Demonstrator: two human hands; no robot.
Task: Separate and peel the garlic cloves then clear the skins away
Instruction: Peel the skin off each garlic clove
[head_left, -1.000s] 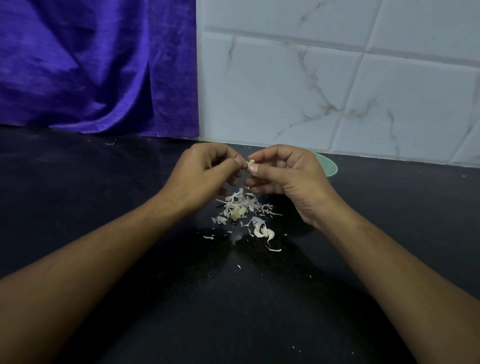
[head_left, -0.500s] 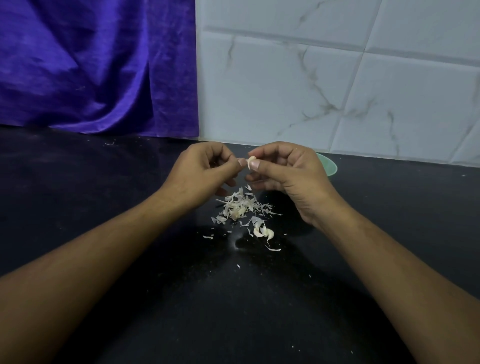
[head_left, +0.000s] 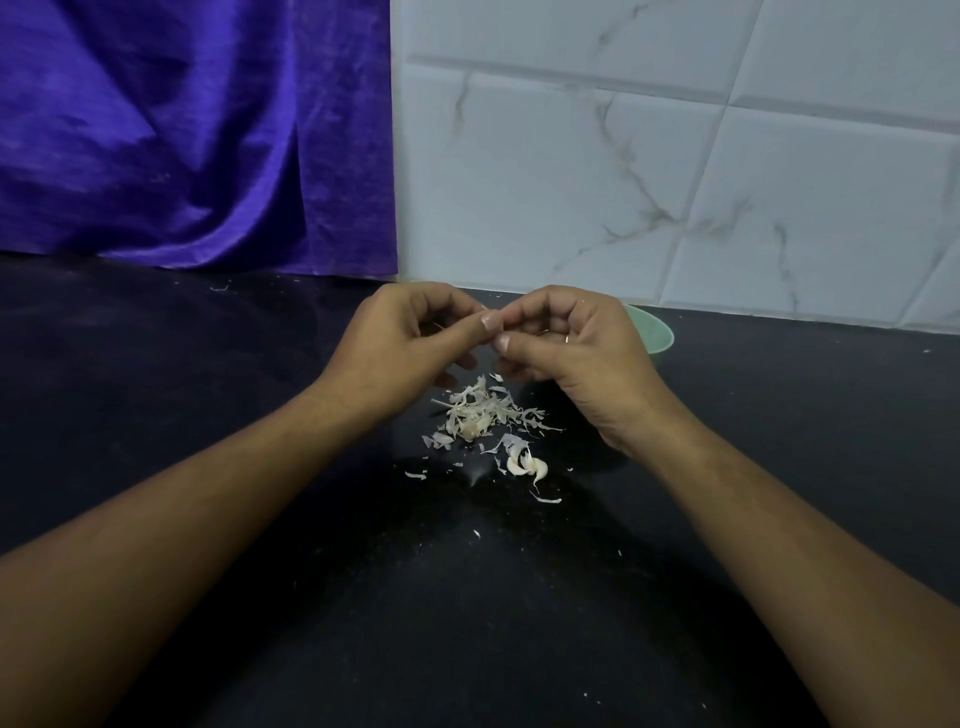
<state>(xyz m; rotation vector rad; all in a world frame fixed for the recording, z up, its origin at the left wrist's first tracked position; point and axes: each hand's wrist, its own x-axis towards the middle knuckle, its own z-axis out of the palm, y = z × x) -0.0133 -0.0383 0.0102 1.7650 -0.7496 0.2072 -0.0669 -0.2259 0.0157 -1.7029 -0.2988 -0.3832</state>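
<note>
I'm mid-peel, I judge: my left hand (head_left: 405, 343) and right hand (head_left: 576, 353), fingers curled, pinch a hidden clove above the skins (head_left: 480, 413) toward the counter's (head_left: 208, 415) back edge, and next needs a careful nail-pull.

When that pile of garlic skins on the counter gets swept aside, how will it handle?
The skin pile looks thin, curled and papery, so probably very light and floppy, apt to scatter rather than slide as one. Flakes already lie strewn on the dark counter, so some will likely cling or get left.
</note>
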